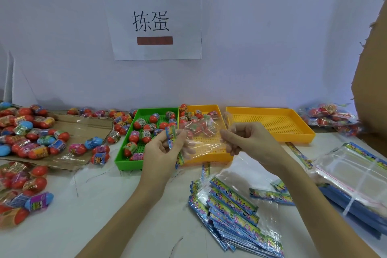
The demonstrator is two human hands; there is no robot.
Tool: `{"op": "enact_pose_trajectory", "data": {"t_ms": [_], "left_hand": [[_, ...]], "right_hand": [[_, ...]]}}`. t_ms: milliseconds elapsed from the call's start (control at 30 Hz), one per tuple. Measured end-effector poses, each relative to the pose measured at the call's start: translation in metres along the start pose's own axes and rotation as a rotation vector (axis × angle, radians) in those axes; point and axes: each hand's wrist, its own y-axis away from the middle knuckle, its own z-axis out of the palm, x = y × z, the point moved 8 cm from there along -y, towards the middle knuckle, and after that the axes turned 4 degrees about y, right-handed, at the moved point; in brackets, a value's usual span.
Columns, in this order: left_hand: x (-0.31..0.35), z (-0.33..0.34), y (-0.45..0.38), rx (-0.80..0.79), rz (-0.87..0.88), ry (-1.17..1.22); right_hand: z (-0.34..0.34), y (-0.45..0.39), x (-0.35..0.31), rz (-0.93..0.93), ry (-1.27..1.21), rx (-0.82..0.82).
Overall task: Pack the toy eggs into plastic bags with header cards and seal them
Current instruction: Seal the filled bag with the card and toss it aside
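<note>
1. A person holds a clear plastic bag (201, 132) stretched between both hands above the front edge of the middle yellow tray (209, 158), near the centre of the desk (104, 205).
2. The left hand (161, 148) pinches the bag's colourful header card (170, 137) between thumb and curled fingers; the right hand (247, 140) grips the opposite edge of the film, fingers curled round it.
3. The bag appears empty, so the step in hand looks like opening a fresh bag before filling.
4. Toy eggs (144, 132) lie in the green tray (125, 161) just left of the hands, with a few more at the back of the middle yellow tray and many heaped along the desk's left edge.
5. Spare bags (234, 205) are stacked at the front edge, right of centre.
6. The next move likely calls for freeing one hand to pick eggs while the other keeps the mouth open.
</note>
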Motion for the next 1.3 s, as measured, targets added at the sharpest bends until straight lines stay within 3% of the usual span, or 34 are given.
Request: {"op": "enact_pose_trajectory", "data": {"t_ms": [200, 367, 567, 700, 833, 1033, 1100, 1200, 1300], "left_hand": [[0.001, -0.002, -0.002, -0.057, -0.052, 0.045], [0.003, 0.002, -0.001, -0.087, 0.012, 0.014], [0.008, -0.013, -0.004, 0.037, 0.019, 0.018], [0.008, -0.016, -0.003, 0.076, 0.028, -0.047], [0.013, -0.017, -0.003, 0.08, 0.086, -0.062], [0.007, -0.017, -0.004, 0.073, 0.026, -0.052], [0.008, -0.019, -0.004, 0.08, 0.0, -0.047], [0.009, -0.015, -0.004, 0.022, -0.036, 0.007], [0.011, -0.01, -0.004, 0.014, 0.015, -0.001]], "right_hand": [[0.004, 0.0, -0.003, -0.016, 0.068, 0.011], [0.009, 0.001, -0.001, 0.014, 0.03, -0.001], [-0.003, -0.001, 0.004, 0.022, -0.043, 0.186], [-0.002, -0.001, -0.003, -0.039, 0.046, 0.294], [0.003, 0.002, -0.01, -0.126, 0.081, 0.251], [0.026, 0.0, -0.01, -0.007, -0.411, -0.095], [0.03, 0.002, -0.016, -0.021, -0.389, -0.178], [0.021, 0.002, -0.015, -0.047, -0.223, -0.082], [0.015, 0.001, -0.007, 0.014, -0.323, -0.037]]}}
